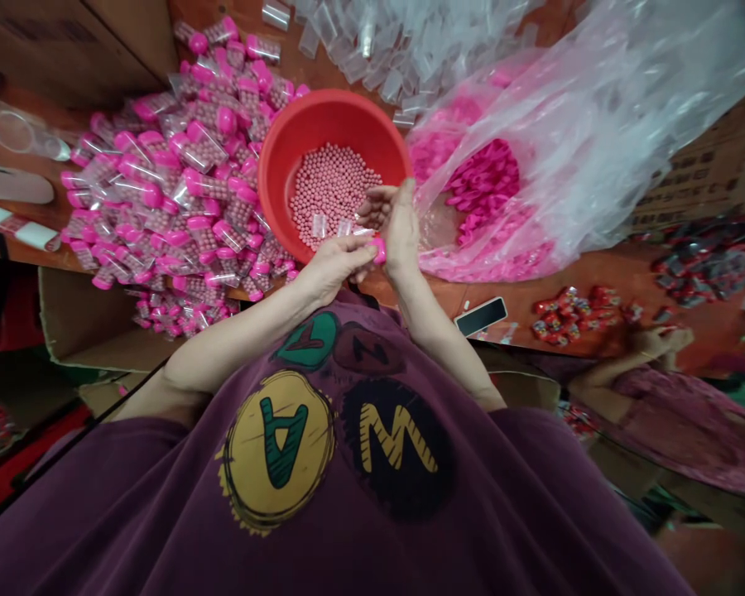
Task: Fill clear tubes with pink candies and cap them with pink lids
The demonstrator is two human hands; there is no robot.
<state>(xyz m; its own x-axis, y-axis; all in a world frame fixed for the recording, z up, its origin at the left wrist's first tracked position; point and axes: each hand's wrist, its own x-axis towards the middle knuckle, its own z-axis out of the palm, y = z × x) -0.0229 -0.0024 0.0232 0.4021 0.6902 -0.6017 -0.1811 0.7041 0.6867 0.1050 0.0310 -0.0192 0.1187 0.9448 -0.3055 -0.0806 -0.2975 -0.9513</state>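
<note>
From my remote feed I logged one left hand [338, 266], thumb and fingers pinching a pink cap [379, 250] by the near-right rim of a bowl [335, 116] of beads [329, 178]; one right hand [401, 228], fingers curled, whether gripping I could not tell; one phone [481, 316] along the near edge of the table [587, 269].

The cap [379, 249] is bright pink, beads [332, 178] dusty pink, bowl [277, 194] red.
</note>
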